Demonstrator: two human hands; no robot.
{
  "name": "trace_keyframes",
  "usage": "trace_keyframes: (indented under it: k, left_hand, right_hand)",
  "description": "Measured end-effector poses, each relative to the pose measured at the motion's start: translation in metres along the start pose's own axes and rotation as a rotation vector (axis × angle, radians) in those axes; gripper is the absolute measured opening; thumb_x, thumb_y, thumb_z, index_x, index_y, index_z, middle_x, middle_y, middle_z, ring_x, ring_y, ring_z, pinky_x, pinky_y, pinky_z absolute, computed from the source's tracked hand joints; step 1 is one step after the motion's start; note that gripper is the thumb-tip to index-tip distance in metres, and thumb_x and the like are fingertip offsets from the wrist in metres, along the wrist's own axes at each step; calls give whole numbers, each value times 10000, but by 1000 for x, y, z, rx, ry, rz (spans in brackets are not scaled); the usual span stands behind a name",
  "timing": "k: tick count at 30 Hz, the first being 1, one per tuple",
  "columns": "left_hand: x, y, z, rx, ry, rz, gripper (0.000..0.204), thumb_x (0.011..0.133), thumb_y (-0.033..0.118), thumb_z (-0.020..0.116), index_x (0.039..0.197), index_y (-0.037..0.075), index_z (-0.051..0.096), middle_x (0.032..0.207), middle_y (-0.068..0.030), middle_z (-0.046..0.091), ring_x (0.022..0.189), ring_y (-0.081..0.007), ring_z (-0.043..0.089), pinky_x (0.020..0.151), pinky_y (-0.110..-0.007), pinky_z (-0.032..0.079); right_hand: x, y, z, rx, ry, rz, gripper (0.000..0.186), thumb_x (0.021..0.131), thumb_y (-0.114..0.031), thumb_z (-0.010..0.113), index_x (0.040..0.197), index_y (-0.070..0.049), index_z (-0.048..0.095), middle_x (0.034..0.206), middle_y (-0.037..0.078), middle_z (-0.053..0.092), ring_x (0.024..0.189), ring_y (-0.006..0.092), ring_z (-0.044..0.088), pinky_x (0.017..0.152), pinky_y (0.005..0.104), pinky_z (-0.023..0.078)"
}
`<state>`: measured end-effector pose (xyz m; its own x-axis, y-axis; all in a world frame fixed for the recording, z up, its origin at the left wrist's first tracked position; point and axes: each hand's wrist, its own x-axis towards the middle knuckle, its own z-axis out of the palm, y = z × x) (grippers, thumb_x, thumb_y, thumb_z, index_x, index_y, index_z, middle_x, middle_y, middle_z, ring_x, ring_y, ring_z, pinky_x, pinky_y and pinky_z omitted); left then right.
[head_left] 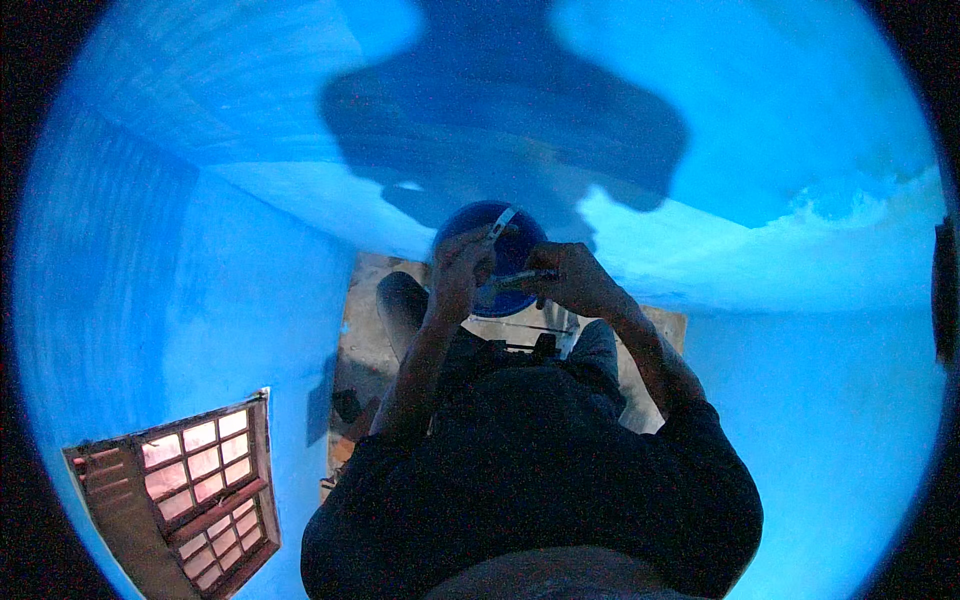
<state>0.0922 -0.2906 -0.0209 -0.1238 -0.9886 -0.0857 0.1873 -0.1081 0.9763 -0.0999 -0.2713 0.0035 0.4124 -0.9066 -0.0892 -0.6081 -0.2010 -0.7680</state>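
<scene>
A round dark-blue bucket (pixel 518 232) stands in front of me, between my knees. My left hand (pixel 462 268) is over its left side, fingers closed on a slim pale strip-like tool (pixel 502 224) with dark marks, which points up and to the right. My right hand (pixel 582 281) is at the bucket's right side, fingers closed round a second slim tool (pixel 527 277) that lies nearly level and reaches toward my left hand. The light is too dim to tell the kind of either tool. What lies inside the bucket is mostly hidden.
Blue-painted walls (pixel 240 290) rise close around me, with my shadow (pixel 500 110) on the one ahead. A barred window (pixel 205 470) is at the lower left. The worn grey floor (pixel 362 315) shows beside my legs. A dark object (pixel 346 404) sits by the left wall.
</scene>
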Motion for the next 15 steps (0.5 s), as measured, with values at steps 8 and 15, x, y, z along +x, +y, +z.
trace_keyframes:
  k: [8, 15]
  left_hand:
    - [-1, -6, -8, 122, -66, -6, 231, 914, 205, 496, 858, 33, 640, 586, 36, 466, 495, -56, 373, 459, -235, 278]
    - [0, 0, -1, 62, -70, -23, 231, 916, 196, 493, 824, 35, 630, 572, 39, 454, 487, -53, 369, 452, -232, 274]
  right_hand:
    - [-9, -13, -7, -331, 371, -42, 135, 843, -88, 578, 942, -36, 501, 639, 187, 572, 606, 391, 604, 531, 444, 466]
    - [-12, 16, 14, -255, 270, -108, 125, 841, -93, 582, 949, -31, 568, 665, 197, 604, 590, 369, 618, 538, 429, 482]
